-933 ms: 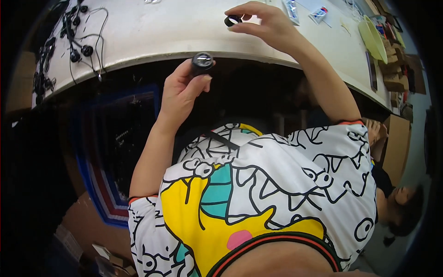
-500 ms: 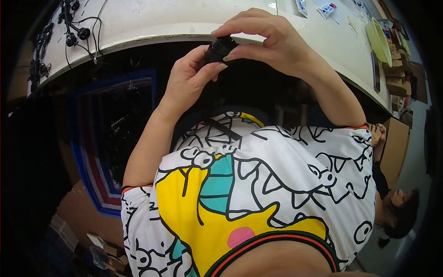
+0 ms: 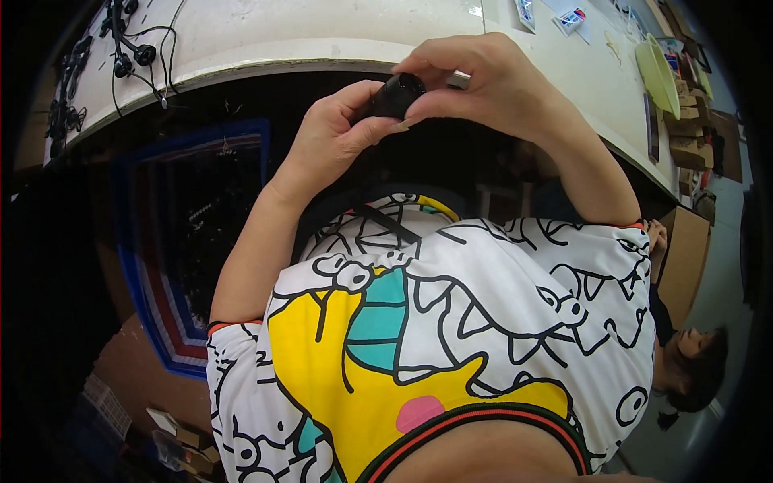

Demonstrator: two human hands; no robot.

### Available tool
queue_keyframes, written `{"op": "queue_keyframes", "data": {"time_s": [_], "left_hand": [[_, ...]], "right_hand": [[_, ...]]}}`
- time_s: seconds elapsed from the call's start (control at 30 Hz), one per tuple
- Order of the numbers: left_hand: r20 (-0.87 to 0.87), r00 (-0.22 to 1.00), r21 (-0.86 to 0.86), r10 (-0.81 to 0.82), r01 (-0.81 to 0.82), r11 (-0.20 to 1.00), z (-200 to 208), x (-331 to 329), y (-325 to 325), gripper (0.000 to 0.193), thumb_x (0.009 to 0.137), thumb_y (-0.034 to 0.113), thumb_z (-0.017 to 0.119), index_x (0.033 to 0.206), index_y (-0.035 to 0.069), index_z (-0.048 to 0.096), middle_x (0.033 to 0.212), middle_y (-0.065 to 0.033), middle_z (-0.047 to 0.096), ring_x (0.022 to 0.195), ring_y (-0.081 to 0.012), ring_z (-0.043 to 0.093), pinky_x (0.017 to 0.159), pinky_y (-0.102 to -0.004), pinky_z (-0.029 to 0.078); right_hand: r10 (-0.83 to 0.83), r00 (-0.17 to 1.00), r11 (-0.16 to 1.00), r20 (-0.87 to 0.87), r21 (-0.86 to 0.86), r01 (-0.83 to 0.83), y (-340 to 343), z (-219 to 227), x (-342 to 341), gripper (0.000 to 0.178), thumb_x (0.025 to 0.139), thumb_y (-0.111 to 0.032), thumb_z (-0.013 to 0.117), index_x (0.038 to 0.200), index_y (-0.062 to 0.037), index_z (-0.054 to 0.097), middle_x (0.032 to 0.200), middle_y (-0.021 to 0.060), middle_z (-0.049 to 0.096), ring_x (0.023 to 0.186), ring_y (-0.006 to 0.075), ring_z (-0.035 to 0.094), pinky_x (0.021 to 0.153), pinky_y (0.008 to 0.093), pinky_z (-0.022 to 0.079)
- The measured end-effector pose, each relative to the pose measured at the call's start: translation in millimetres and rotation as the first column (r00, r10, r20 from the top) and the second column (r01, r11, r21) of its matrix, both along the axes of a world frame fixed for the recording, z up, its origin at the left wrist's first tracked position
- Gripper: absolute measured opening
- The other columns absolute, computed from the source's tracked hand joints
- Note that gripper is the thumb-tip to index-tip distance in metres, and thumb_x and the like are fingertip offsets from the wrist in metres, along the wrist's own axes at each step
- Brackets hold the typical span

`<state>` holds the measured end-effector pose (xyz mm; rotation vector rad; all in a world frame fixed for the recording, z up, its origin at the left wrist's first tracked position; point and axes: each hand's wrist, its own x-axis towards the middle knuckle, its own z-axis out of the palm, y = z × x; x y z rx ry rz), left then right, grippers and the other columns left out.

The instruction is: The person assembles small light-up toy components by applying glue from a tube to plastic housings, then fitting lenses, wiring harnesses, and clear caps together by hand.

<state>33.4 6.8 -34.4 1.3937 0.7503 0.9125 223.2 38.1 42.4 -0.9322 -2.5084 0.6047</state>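
Just off the front edge of the white table (image 3: 306,52), both my hands meet around a small black cylinder (image 3: 399,95) with a glossy surface. Its round, dark end faces up and right. My left hand (image 3: 330,133) is closed on the cylinder's left side, thumb along the bottom. The fingertips and thumb of my right hand (image 3: 503,88) pinch its right end. A small silvery metal piece (image 3: 459,79) shows by the right hand's curled fingers; whether it is held or worn, I cannot tell.
Black cables with round black parts (image 3: 145,55) lie at the table's far left. Tubes (image 3: 570,21) lie at the far right, near a pale green basin (image 3: 656,79) and cardboard boxes (image 3: 691,153). A blue-edged striped bag (image 3: 165,322) holds dark items below left. Another person (image 3: 696,362) is at right.
My hands and the black cylinder have shifted slightly right and nearer to me. The cylinder has turned in my fingers, and the silvery piece now shows by my right hand.
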Motion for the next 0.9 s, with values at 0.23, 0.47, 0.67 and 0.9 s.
{"op": "queue_keyframes", "data": {"time_s": [0.23, 0.47, 0.67, 0.9], "left_hand": [[-0.034, 0.998, 0.027, 0.060, -0.059, 0.998, 1.3, 1.9, -0.3, 0.021, 0.080, 0.011, 0.059, 0.099, 0.002, 0.056, 0.075, 0.0005, 0.057, 0.064, -0.0047, 0.049, 0.061, -0.0175, 0.042], [-0.098, 0.982, 0.063, 0.163, -0.157, 0.986, 2.9, -2.5, -1.4, 0.019, 0.078, 0.006, 0.059, 0.096, 0.000, 0.057, 0.078, -0.0031, 0.061, 0.070, -0.0075, 0.055, 0.064, -0.0203, 0.045], [-0.235, 0.947, 0.104, 0.220, -0.201, 0.974, 6.5, 6.4, 2.9, 0.023, 0.075, 0.007, 0.061, 0.095, 0.000, 0.056, 0.075, -0.0063, 0.060, 0.067, -0.0095, 0.054, 0.063, -0.0221, 0.044], [-0.153, 0.959, 0.030, 0.238, -0.236, 0.971, 4.7, 7.9, 1.2, 0.018, 0.078, 0.008, 0.059, 0.094, -0.001, 0.056, 0.077, -0.0011, 0.058, 0.069, -0.0063, 0.050, 0.063, -0.0192, 0.041]], "right_hand": [[-0.094, 0.993, 0.995, 0.075, -0.032, 0.097, -3.5, 3.8, -3.5, 0.030, 0.068, -0.029, 0.069, 0.079, -0.0035, 0.058, 0.058, 0.0090, 0.055, 0.052, 0.0217, 0.054, 0.049, 0.0276, 0.042], [-0.042, 0.994, 0.999, -0.102, 0.026, 0.045, 2.9, 3.7, -14.0, 0.035, 0.069, -0.036, 0.067, 0.074, -0.0026, 0.058, 0.059, 0.0113, 0.056, 0.053, 0.0243, 0.055, 0.051, 0.0309, 0.044], [-0.127, 0.992, 0.982, 0.023, -0.136, 0.129, -0.9, 14.4, -3.9, 0.032, 0.071, -0.024, 0.067, 0.089, -0.0018, 0.055, 0.074, 0.0131, 0.060, 0.066, 0.0236, 0.059, 0.059, 0.0316, 0.045], [-0.097, 0.987, 0.995, -0.129, -0.031, 0.094, -0.1, 18.4, -7.0, 0.039, 0.074, -0.033, 0.064, 0.089, 0.0019, 0.055, 0.075, 0.0163, 0.060, 0.067, 0.0296, 0.058, 0.062, 0.0343, 0.046]]}}
